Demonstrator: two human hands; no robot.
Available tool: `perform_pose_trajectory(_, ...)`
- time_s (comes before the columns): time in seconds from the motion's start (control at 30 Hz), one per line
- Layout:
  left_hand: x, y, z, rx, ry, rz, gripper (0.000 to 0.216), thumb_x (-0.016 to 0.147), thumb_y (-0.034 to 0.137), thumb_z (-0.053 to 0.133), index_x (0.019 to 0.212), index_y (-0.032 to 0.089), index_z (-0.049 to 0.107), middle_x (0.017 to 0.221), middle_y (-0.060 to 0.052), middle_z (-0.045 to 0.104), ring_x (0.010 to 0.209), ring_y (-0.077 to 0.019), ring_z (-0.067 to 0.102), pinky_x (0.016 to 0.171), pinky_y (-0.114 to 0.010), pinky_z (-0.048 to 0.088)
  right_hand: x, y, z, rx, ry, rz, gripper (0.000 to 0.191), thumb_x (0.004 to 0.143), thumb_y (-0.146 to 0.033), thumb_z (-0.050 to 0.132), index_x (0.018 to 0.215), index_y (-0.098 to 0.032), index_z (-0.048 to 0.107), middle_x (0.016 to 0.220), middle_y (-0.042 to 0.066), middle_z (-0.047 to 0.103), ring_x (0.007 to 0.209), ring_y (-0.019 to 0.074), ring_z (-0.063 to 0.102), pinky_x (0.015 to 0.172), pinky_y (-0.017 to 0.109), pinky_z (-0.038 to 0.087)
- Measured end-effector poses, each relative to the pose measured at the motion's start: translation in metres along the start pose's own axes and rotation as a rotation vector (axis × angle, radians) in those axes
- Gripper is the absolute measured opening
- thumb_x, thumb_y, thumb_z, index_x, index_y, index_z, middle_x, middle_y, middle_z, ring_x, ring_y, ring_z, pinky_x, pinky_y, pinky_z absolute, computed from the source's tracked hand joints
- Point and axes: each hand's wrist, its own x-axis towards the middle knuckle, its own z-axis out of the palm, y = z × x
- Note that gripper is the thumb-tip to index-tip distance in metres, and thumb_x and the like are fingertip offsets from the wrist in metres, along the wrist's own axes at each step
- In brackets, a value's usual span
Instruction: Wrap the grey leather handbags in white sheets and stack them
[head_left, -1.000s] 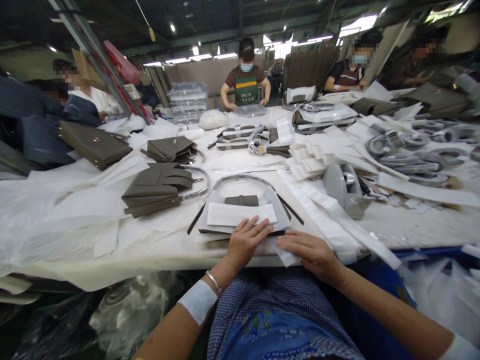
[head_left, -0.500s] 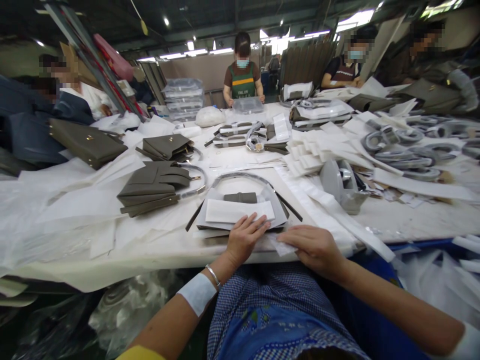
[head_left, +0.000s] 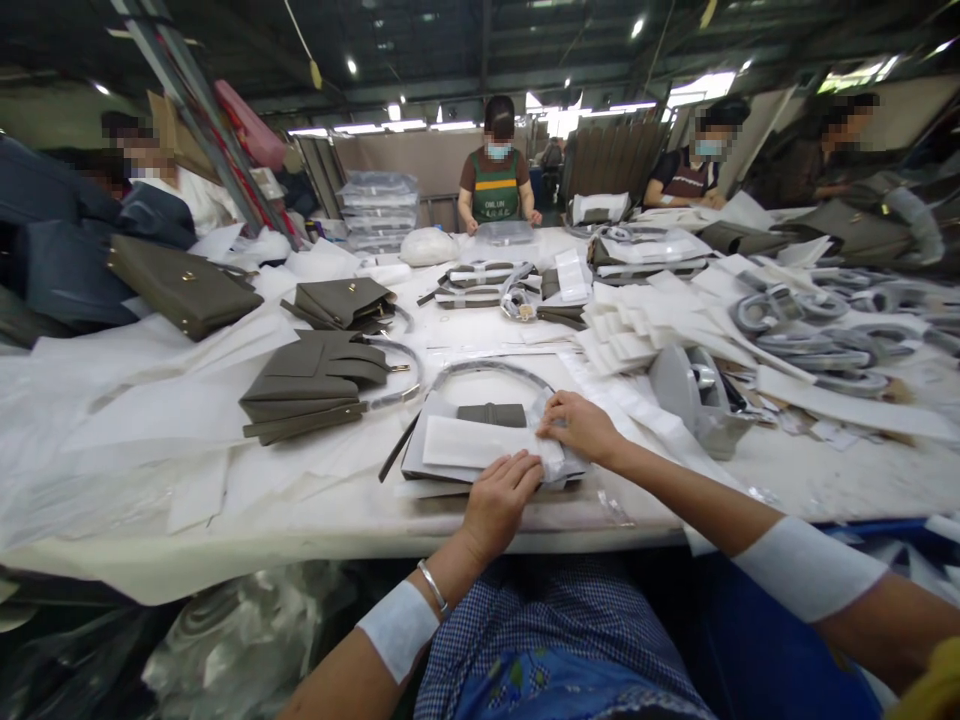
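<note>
In front of me a grey-brown handbag point(head_left: 491, 413) lies flat on the table, partly covered by pale wrapping, with its handle point(head_left: 487, 366) arched away from me. Across its front rests a white foam strip point(head_left: 465, 443). My left hand point(head_left: 499, 500) presses on the strip's lower right part, its fingers stretched out flat. At the strip's right end, my right hand point(head_left: 581, 425) is closed in a pinch on a thin clear plastic sheet point(head_left: 553, 460), which lies over the bag's right side. The fingertips partly hide that sheet.
Several similar bags, including one dark bag point(head_left: 315, 375), lie to the left on white sheets. A grey tape dispenser point(head_left: 694, 395) stands right of my hands. Behind it are stacked white strips point(head_left: 637, 330) and wrapped straps point(head_left: 832, 340). A co-worker point(head_left: 496, 185) stands across the table.
My right hand has moved up and left from the table's front edge, bringing the clear plastic sheet onto the bag's right side. My left hand stays on the white strip.
</note>
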Motion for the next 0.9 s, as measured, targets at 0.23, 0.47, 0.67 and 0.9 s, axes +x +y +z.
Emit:
perform_pose_trajectory(0.23, 0.006, 0.0, -0.003, -0.069, -0.018, -0.04, 0.025, 0.098, 0.013, 0.049, 0.119, 0.018, 0.06, 0.124, -0.006, 0.068, 0.118, -0.0171, 0.061, 0.104, -0.032, 0.048, 0.009, 0.008, 0.005, 0.014, -0.163, 0.021, 0.017, 0.082, -0.037, 0.073, 0.079, -0.021, 0.068, 0.089, 0.0, 0.063, 0.074, 0.0137, 0.059, 0.065, 0.025, 0.041)
perform_pose_trajectory(0.47, 0.01, 0.005, -0.01, -0.04, -0.096, -0.105, 0.043, 0.094, 0.011, 0.052, 0.136, 0.022, 0.051, 0.129, -0.007, 0.064, 0.109, -0.0193, 0.062, 0.097, -0.033, 0.052, 0.015, 0.01, 0.011, 0.017, -0.169, 0.11, 0.02, 0.082, -0.039, 0.072, 0.089, -0.023, 0.062, 0.09, -0.001, 0.066, 0.076, 0.0153, 0.06, 0.065, 0.026, 0.036)
perform_pose_trajectory(0.67, 0.018, 0.01, -0.014, 0.052, -0.209, -0.087, 0.046, 0.092, 0.009, 0.052, 0.136, 0.02, 0.052, 0.146, -0.008, 0.053, 0.123, -0.0238, 0.055, 0.105, -0.039, 0.048, 0.019, 0.009, 0.02, 0.044, -0.096, 0.162, 0.016, 0.084, -0.031, 0.07, 0.093, -0.023, 0.059, 0.086, -0.001, 0.069, 0.077, 0.0167, 0.062, 0.064, 0.026, 0.035)
perform_pose_trajectory(0.9, 0.014, 0.012, -0.006, 0.102, -0.203, -0.082, 0.06, 0.085, 0.0, 0.048, 0.143, 0.015, 0.046, 0.141, -0.01, 0.059, 0.123, -0.0236, 0.056, 0.106, -0.039, 0.046, -0.003, 0.011, 0.003, 0.107, 0.032, 0.093, 0.006, 0.087, -0.022, 0.063, 0.093, -0.021, 0.062, 0.093, 0.001, 0.069, 0.076, 0.0142, 0.061, 0.074, 0.026, 0.044)
